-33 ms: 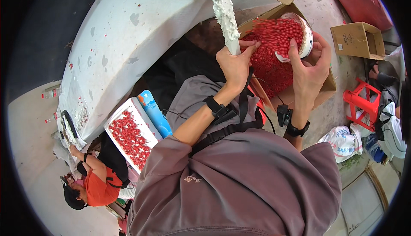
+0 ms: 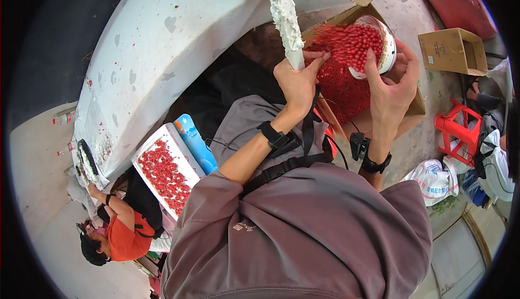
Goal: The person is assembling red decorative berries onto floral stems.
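Note:
My left hand is closed round the lower end of a stick thickly coated in lumpy white stuff. A white round tub is in my right hand, tilted toward the left, thumb at the rim and fingers round its side. Red berries spill out of it in a blurred stream. They fall into an open cardboard box, where a heap of small red berries lies. The left fingertips are beside the stream; whether they touch any berries I cannot tell.
A large white-covered surface curves along the left. Near my left elbow stands a white foam box of red berries. Another person works at lower left. At right are a small cardboard box, a red stool and a white bag.
The stream of berries has shifted slightly to the left as they pour from the tub. Both hands and the stick stay almost in place.

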A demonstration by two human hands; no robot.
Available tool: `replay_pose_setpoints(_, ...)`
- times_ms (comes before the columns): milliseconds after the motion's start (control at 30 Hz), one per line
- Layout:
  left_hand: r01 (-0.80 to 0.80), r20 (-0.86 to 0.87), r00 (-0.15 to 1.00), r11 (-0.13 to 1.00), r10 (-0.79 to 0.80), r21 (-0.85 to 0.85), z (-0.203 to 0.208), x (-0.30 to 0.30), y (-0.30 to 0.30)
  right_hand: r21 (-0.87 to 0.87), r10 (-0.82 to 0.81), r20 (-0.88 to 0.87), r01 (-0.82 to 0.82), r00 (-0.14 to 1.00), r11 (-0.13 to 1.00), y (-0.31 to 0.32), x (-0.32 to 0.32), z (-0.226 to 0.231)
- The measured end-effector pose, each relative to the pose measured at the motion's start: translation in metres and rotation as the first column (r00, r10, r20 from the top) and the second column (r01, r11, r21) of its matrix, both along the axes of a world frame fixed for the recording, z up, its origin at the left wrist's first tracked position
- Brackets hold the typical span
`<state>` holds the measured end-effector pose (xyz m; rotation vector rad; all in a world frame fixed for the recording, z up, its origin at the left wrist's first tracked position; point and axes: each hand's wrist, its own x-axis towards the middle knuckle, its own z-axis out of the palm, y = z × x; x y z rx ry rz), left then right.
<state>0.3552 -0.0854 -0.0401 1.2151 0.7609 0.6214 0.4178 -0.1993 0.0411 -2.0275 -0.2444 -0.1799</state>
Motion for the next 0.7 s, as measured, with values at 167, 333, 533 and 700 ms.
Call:
replay_pose_setpoints(167,0.014,-0.037,0.999,0.999,-0.013,0.029,0.003,0.004,-0.002,-0.05,-0.042,0.031,0.044,0.999,0.998,-0.002,0.003,-0.007)
replay_pose_setpoints(333,0.036,0.01,0.999,0.998,-0.037,0.05,0.005,0.005,-0.003,-0.109,-0.086,-0.013,0.084,0.996,0.991,-0.026,0.012,-0.03)
replay_pose_setpoints(533,0.098,0.005,0.995,0.994,-0.099,0.053,0.011,0.003,0.0,-0.451,-0.158,0.023,0.151,0.987,0.88,-0.072,0.05,-0.14)
replay_pose_setpoints(700,0.149,0.02,0.988,0.988,-0.15,0.047,0.013,0.001,0.0,-0.571,-0.268,-0.386,0.0,0.882,0.821,-0.101,0.086,-0.287)
